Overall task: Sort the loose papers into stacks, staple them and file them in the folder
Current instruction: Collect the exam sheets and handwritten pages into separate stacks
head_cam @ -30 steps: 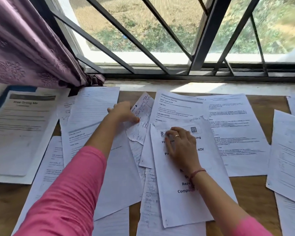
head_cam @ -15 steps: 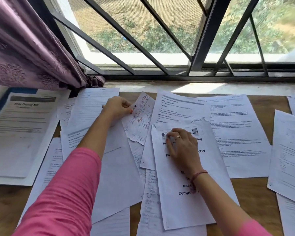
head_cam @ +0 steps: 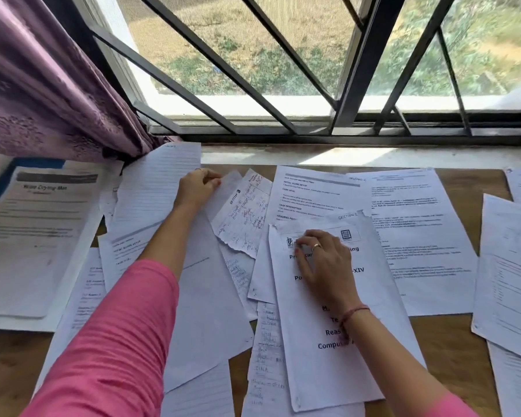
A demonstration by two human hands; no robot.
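Observation:
Loose white papers cover a wooden table under a window. My left hand (head_cam: 197,188) pinches the top corner of a torn handwritten sheet (head_cam: 244,215) marked with red ink, lifting its edge. My right hand (head_cam: 322,260) lies flat, fingers spread, on a printed cover page (head_cam: 319,350) with bold headings and a QR code, pressing it down. A lined sheet (head_cam: 160,188) lies just left of my left hand. At the far left a blue folder (head_cam: 0,188) sits under a printed stack (head_cam: 33,236). No stapler is in view.
More printed sheets (head_cam: 415,236) spread to the right, with another pile (head_cam: 512,272) at the right edge. A purple curtain (head_cam: 42,85) hangs at the back left over the papers. The window sill (head_cam: 343,156) and metal grille border the table's far side.
My left hand has moved up and away along the torn handwritten sheet, taking hold of its top corner and raising it. My right hand has stayed on the cover page.

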